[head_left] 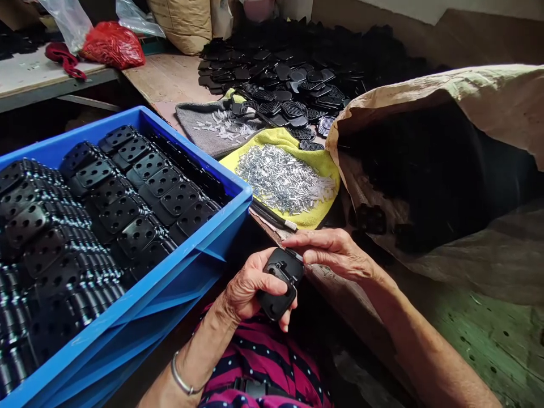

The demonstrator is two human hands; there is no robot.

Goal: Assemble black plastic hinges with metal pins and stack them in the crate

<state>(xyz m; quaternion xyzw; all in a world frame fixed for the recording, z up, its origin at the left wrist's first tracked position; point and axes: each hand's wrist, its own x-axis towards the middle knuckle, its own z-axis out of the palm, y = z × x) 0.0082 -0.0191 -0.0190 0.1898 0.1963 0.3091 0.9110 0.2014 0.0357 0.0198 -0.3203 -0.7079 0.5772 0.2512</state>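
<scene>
My left hand is closed round a small black hinge, thumb across its face and fingers underneath. The hinge is tilted, and some bright metal shows along its middle and upper edge. My right hand comes in from the right, its fingertips closed against the hinge's upper right edge. Whether a small pin is between those fingertips cannot be made out. Just beyond the hands, many short silvery pins lie heaped on a yellow cloth.
At left stands a blue crate packed with rows of black hinges. A grey cloth holds small pale pieces. Behind spreads a pile of black plates. A large open paper sack stands at right, a red bag far left.
</scene>
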